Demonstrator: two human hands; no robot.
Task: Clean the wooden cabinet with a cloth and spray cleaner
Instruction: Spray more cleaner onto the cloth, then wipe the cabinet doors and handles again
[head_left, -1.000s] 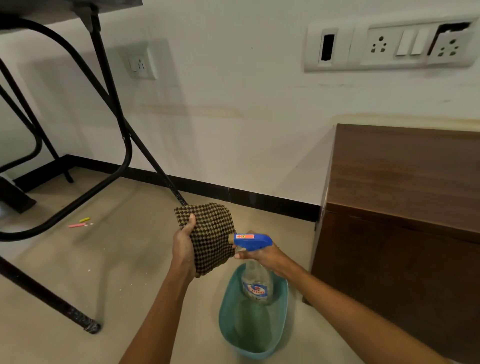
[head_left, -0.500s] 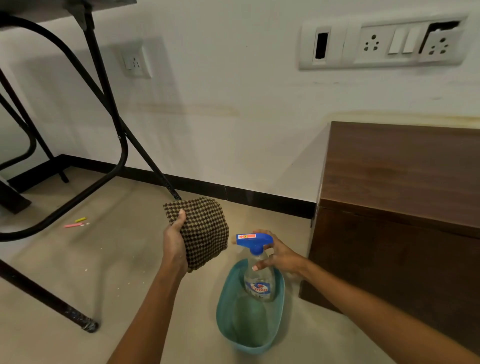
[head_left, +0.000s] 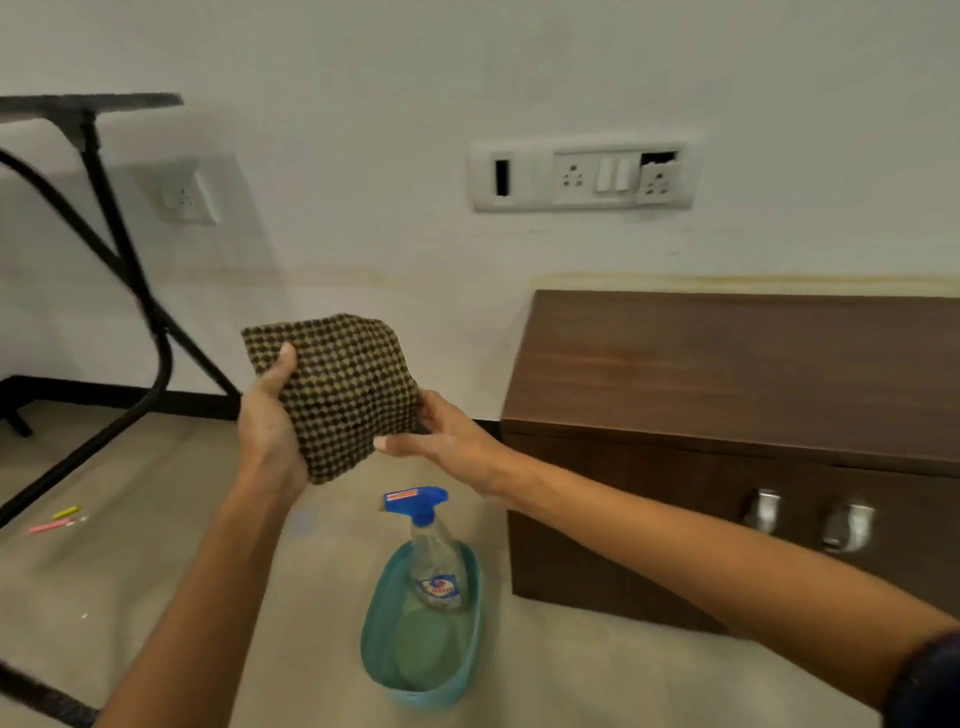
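Note:
A brown checked cloth is held up in front of the wall. My left hand grips its left side, thumb on the front. My right hand touches the cloth's lower right edge with fingers spread. Below them the clear spray bottle with a blue trigger head stands upright in a teal plastic tub on the floor, with no hand on it. The dark wooden cabinet stands at the right against the wall, with two metal knobs on its front.
A black metal table frame stands at the left, one leg crossing the floor near the bottom left. Small pink and yellow items lie on the floor. A switch and socket panel is on the wall above the cabinet.
My right hand set the spray bottle down in the teal tub, let go and rose to the cloth. The left hand lifted the cloth higher. The view tilted up, showing the cabinet knobs.

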